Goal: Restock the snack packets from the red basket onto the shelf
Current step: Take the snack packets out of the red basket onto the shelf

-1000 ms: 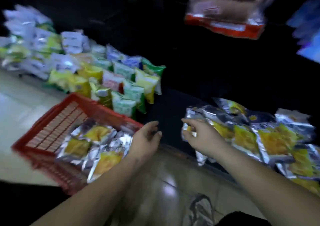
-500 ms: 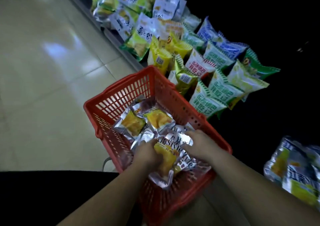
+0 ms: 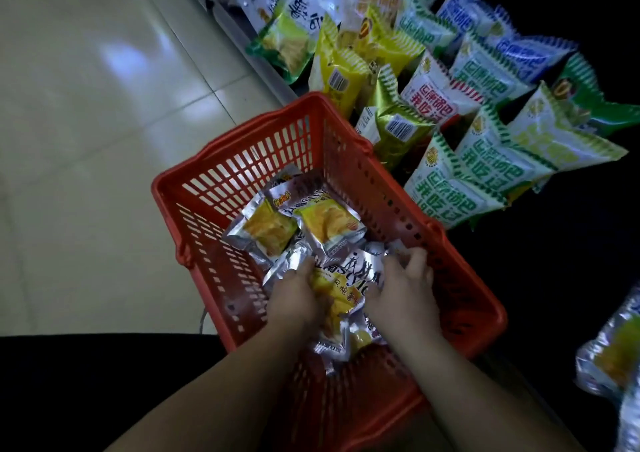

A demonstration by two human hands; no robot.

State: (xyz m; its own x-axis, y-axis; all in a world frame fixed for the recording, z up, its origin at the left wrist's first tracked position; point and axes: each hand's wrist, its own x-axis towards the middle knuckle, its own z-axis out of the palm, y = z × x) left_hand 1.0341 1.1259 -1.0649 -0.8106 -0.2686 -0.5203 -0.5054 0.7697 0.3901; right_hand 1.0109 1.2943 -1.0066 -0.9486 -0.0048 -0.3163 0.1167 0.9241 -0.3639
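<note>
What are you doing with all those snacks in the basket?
A person is restocking a shop shelf. Both hands are down in the red basket, which sits on the floor beside the shelf. The left hand and right hand are gathering a silver packet between them. Two more silver packets lie further back in the basket. Other snack bags already stand in rows on the shelf, and nothing has been lifted out yet.
</note>
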